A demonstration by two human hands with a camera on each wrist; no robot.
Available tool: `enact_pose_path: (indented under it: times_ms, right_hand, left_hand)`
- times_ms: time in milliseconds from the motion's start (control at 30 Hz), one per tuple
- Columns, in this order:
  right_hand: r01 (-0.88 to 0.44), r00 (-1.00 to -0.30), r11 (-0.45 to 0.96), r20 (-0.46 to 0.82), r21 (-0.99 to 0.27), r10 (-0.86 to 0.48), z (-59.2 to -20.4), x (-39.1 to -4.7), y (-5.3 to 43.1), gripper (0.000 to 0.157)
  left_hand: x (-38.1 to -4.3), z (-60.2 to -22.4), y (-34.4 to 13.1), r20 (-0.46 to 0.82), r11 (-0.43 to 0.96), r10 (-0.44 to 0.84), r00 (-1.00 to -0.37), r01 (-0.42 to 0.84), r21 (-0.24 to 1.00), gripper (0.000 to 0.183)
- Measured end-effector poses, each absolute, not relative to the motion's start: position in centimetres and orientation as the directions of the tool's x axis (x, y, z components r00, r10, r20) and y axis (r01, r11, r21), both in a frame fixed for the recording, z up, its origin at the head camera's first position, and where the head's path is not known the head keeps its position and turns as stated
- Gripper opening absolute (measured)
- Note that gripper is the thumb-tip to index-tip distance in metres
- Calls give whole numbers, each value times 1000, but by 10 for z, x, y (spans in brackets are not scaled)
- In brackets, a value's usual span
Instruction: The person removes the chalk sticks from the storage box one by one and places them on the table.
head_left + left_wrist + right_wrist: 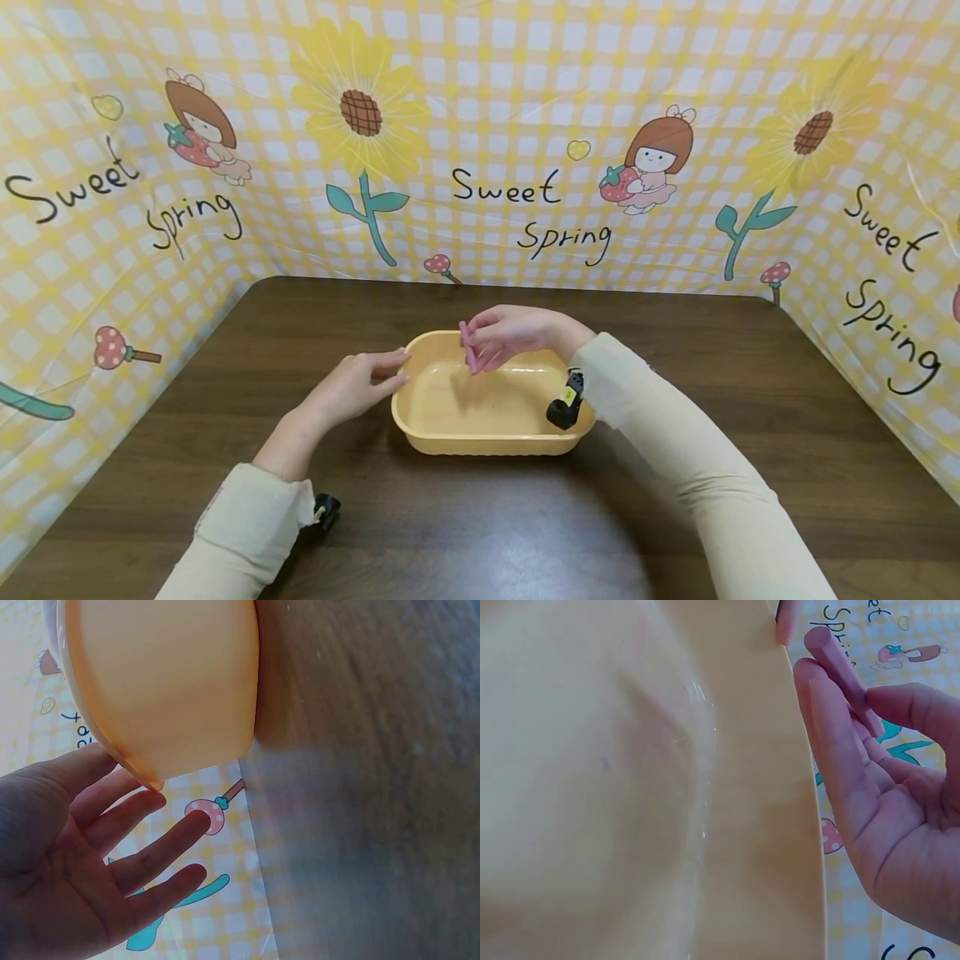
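Observation:
A pale yellow oval plastic basin (491, 437) stands on the table. Over its far side, my right hand (506, 335) pinches a slim pink stick (468, 347) between thumb and fingers. The right wrist view shows this pink stick (840, 675) as matte and round-ended, with the thumb (904, 701) against its lower part. My left hand (352, 386) touches the left end of the basin's rim with its fingertips. In the left wrist view that hand (90, 847) has fairly straight, spread fingers, the nearest ones at the rim corner of the basin (165, 682).
The dark wood table (337, 308) is bordered by a yellow checked cloth (480, 100) at the back and both sides. Faint pinkish marks and a small purple speck (605, 763) show on the basin floor. Black wrist cameras hang at both cuffs, the right camera (566, 402) over the basin.

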State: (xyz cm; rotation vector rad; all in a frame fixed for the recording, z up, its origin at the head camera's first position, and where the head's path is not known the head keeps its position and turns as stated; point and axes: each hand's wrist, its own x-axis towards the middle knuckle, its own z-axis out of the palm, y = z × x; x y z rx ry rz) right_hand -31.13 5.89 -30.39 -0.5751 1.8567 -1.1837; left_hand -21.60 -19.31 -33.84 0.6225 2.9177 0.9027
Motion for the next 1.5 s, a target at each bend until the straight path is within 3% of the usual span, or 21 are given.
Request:
enact_pose_path:
  times_ms: [200,1500]
  right_hand:
    - [71,-549,435,-400,-897,-734,-303,-311,67,40]
    - [107,-611,379,-362,-919,-704,-307,-297,132,39]
  left_hand:
    - [-216,-338,-193,85,750,379,-922,359,555,45]
    - [-216,-339,-193,85,746,379,-922,359,561,46]
